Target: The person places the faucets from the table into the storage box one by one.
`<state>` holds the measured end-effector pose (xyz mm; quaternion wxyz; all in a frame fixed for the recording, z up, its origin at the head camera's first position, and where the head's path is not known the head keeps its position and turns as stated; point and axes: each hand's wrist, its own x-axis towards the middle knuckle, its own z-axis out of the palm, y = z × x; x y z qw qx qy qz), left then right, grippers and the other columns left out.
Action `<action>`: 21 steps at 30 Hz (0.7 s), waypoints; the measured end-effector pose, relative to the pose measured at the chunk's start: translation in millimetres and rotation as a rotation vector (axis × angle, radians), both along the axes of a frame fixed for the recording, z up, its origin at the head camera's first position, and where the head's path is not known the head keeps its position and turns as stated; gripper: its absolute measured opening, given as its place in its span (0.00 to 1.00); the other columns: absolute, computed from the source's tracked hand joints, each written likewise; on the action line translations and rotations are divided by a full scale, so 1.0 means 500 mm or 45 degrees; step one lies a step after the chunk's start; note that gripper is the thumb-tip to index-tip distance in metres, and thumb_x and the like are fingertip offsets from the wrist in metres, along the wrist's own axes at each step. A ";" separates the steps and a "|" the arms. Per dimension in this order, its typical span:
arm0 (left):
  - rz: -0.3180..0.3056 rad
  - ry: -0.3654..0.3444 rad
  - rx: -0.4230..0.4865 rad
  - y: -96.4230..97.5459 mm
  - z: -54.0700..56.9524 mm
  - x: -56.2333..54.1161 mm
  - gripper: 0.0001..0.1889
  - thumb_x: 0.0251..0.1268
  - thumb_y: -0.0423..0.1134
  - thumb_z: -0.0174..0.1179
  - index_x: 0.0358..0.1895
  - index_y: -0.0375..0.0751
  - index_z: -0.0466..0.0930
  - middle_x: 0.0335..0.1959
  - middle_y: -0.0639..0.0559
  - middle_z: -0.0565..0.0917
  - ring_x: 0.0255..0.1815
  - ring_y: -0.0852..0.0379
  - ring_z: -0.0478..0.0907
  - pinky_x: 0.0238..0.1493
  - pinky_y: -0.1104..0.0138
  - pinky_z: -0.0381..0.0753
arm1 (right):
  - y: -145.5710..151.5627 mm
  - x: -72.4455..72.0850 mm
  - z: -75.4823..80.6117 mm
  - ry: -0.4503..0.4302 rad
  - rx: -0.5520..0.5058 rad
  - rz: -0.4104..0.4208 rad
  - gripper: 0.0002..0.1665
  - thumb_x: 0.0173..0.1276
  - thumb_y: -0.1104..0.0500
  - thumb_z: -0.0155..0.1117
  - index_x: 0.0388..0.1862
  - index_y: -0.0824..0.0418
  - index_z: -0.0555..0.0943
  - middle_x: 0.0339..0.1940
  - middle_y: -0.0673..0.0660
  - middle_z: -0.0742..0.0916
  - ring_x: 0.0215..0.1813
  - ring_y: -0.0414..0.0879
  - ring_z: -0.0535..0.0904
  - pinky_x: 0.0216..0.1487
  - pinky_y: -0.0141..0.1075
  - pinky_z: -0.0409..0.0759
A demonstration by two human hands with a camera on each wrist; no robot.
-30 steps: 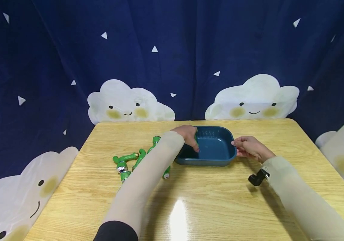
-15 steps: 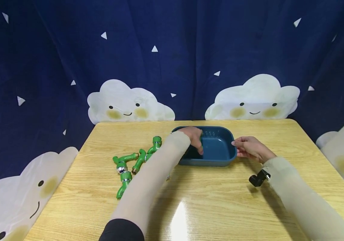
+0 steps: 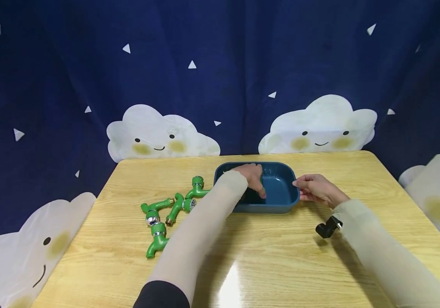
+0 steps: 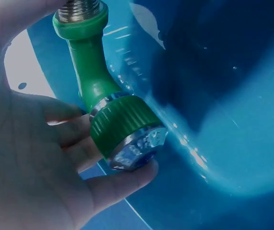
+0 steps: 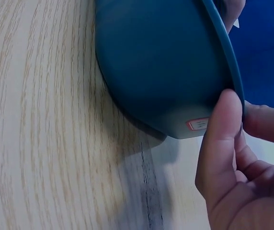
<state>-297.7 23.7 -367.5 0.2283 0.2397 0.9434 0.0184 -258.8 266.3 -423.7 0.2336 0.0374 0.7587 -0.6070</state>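
Observation:
My left hand point(image 3: 252, 175) reaches into a dark blue plastic basin point(image 3: 267, 208). In the left wrist view it grips a green tap point(image 4: 90, 67), whose threaded brass end point(image 4: 79, 10) points up and whose clear-tipped chrome end point(image 4: 139, 148) rests against a finger. From the head view the hand hides most of that tap. My right hand point(image 3: 321, 190) pinches the right-hand rim of the basin, thumb outside, as the right wrist view shows with the thumb point(image 5: 221, 124) beside a small red-edged label point(image 5: 198, 124).
Several more green taps lie left of the basin, including one nearest the front point(image 3: 158, 239) and one toward the back point(image 3: 196, 188); my left sleeve point(image 3: 200, 231) partly covers them. The wooden table point(image 3: 281, 256) ends at a dark blue curtain point(image 3: 239, 77).
My left hand has shifted to the right inside the basin with the tap, uncovering more of the taps on the table. My right hand keeps its pinch on the rim.

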 end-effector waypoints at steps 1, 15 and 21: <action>0.004 0.006 -0.006 0.001 0.000 0.003 0.48 0.55 0.61 0.69 0.76 0.44 0.59 0.73 0.48 0.67 0.72 0.53 0.68 0.70 0.60 0.72 | -0.001 0.000 -0.001 -0.003 -0.004 0.000 0.17 0.78 0.57 0.53 0.55 0.70 0.71 0.26 0.47 0.80 0.28 0.35 0.79 0.34 0.27 0.84; 0.009 -0.063 -0.076 0.035 0.005 0.014 0.41 0.56 0.62 0.67 0.72 0.50 0.67 0.68 0.55 0.75 0.58 0.60 0.76 0.60 0.65 0.79 | -0.003 -0.003 0.001 -0.015 -0.023 -0.017 0.13 0.78 0.58 0.53 0.51 0.67 0.72 0.26 0.47 0.81 0.28 0.34 0.79 0.34 0.27 0.84; 0.003 -0.032 -0.101 0.042 0.005 0.015 0.42 0.57 0.62 0.67 0.73 0.51 0.65 0.70 0.57 0.74 0.62 0.60 0.75 0.65 0.64 0.76 | -0.007 -0.002 0.002 -0.012 -0.016 -0.021 0.15 0.77 0.59 0.53 0.53 0.69 0.71 0.26 0.47 0.81 0.27 0.35 0.79 0.34 0.28 0.84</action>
